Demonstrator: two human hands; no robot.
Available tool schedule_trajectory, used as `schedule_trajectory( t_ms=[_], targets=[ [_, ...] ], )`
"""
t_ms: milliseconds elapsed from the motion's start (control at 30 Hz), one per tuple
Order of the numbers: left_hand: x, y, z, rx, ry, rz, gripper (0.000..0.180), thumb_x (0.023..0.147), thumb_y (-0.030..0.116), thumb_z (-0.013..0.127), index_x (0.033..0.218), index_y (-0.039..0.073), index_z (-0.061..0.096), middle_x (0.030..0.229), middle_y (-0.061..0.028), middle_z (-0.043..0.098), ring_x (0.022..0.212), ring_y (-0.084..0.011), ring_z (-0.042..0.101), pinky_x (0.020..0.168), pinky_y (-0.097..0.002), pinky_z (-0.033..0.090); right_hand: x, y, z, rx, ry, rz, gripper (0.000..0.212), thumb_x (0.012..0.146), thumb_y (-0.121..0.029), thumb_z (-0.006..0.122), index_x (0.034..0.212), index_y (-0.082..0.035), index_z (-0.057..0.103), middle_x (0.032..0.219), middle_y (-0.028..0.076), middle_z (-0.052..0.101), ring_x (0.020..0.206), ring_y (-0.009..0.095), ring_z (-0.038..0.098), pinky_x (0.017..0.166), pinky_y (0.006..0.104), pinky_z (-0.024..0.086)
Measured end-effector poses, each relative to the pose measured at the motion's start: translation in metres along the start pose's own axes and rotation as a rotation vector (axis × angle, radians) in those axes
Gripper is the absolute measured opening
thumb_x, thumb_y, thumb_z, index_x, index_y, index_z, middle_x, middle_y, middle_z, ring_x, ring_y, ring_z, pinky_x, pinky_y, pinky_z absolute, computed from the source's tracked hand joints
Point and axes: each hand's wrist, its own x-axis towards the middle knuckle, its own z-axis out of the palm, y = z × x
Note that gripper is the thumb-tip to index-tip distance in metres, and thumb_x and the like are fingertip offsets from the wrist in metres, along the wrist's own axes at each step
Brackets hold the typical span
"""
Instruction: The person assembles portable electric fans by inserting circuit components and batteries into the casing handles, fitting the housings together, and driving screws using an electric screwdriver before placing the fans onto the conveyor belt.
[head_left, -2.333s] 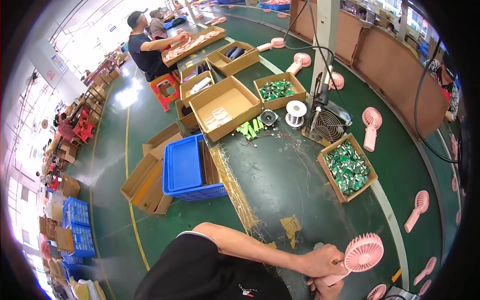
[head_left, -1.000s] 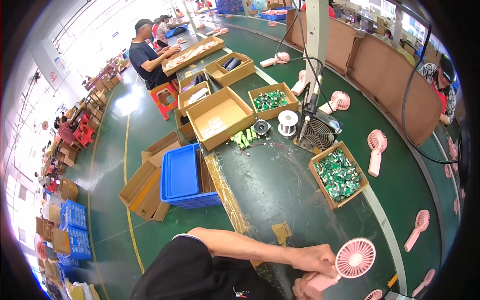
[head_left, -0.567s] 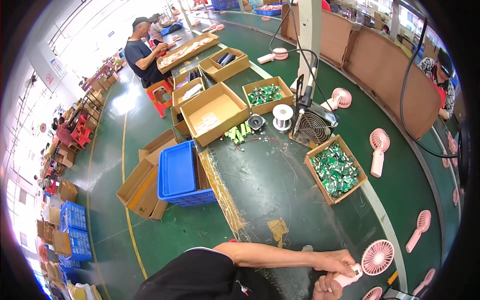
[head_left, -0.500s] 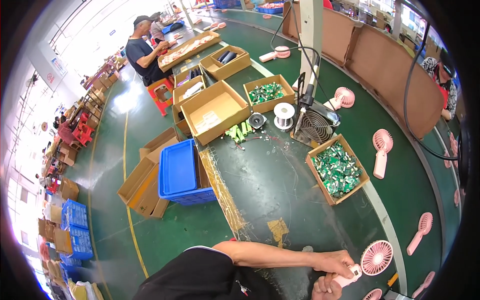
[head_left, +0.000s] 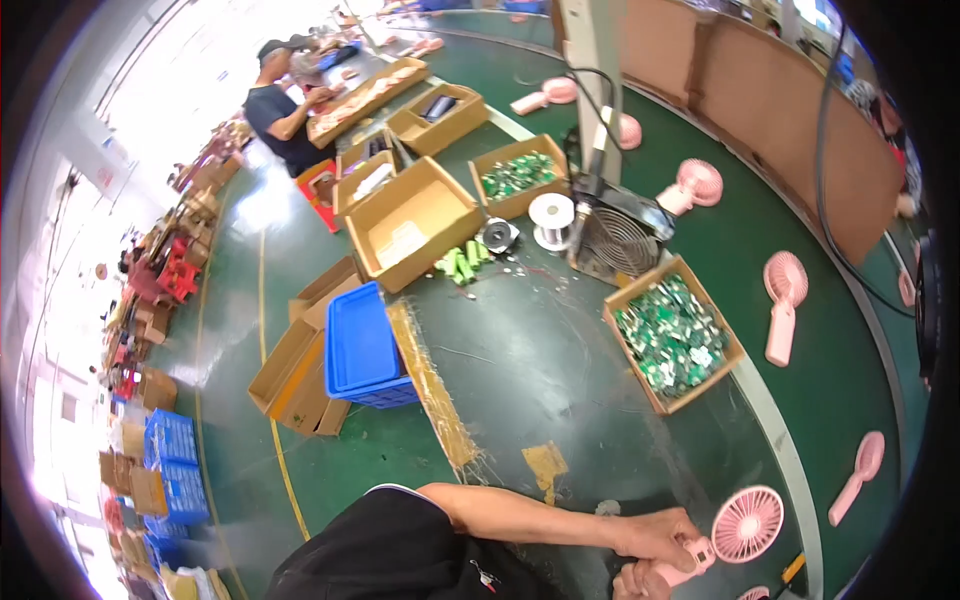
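Note:
A pink handheld fan is at the lower right, its round grille pointing away to the right. My left hand is closed over the fan's handle, close to the grille. Below it, my right hand wraps the lower part of the same handle, partly cut off by the picture's lower edge. A small dark spot shows on the handle beside my left fingers. Nearest to my hands on the bench is a cardboard box of green circuit boards.
Pink fans lie along the green belt at right. Beyond the circuit boards stand a soldering iron stand, a solder wire spool, green battery cells and open cardboard boxes. A blue crate stands left of the bench. A person sits farther off.
The whole view has shifted and tilted slightly. Both hands still hold the fan, which sits a little lower and more to the left in the picture.

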Motion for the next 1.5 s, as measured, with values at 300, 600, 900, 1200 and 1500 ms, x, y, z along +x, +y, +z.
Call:
schedule_trajectory(
  t_ms=[300,600,900,1200,1500],
  targets=[
    [-0.009,0.020,-0.018,-0.058,0.048,-0.121,0.024,0.085,0.005,0.067,0.106,-0.006,0.067,0.098,-0.0153,0.071,0.088,-0.0190,0.069,0.077,-0.0321,0.057,0.061,0.008,-0.002,0.429,-0.782,0.049,0.023,0.084,-0.006,0.064,0.100,-0.006,0.049,0.061,-0.001,0.040,0.046,0.006,0.035,0.041,0.0241,0.022],
    [-0.005,0.015,-0.007,-0.092,-0.065,-0.163,0.029,0.088,0.007,0.065,0.114,-0.005,0.063,0.103,-0.0165,0.071,0.089,-0.0187,0.068,0.081,-0.0321,0.056,0.063,0.017,-0.023,0.462,-0.880,0.045,0.013,0.082,-0.004,0.064,0.086,-0.002,0.052,0.056,-0.002,0.036,0.043,0.005,0.030,0.040,0.0228,0.018],
    [-0.018,0.002,0.015,0.456,0.213,0.005,0.056,0.077,0.017,0.077,0.126,-0.001,0.054,0.111,-0.0083,0.064,0.100,-0.0157,0.060,0.087,-0.0326,0.049,0.053,-0.002,-0.009,-0.466,-0.013,-0.842,0.051,0.085,-0.018,0.065,0.127,0.000,0.044,0.100,0.019,0.066,0.095,0.036,0.068,0.079,0.0383,0.054],
    [-0.013,-0.003,0.027,0.037,0.142,-0.034,0.025,0.091,0.010,0.060,0.113,-0.001,0.056,0.099,-0.0058,0.063,0.090,-0.0106,0.059,0.080,-0.0271,0.049,0.011,0.019,-0.015,-0.781,0.188,-0.803,0.078,0.084,-0.022,0.067,0.144,0.000,0.023,0.128,0.028,0.049,0.107,0.047,0.057,0.085,0.0495,0.050],
    [-0.017,0.003,0.032,1.113,0.139,0.512,0.064,0.068,-0.002,0.066,0.130,0.003,0.051,0.091,-0.0165,0.059,0.079,-0.0371,0.062,0.068,-0.0433,0.052,-0.029,0.025,-0.053,-0.482,0.312,-0.822,0.042,0.081,-0.008,0.075,0.117,0.000,0.056,0.090,0.007,0.063,0.063,0.008,0.056,0.060,0.0239,0.048]
  ],
)
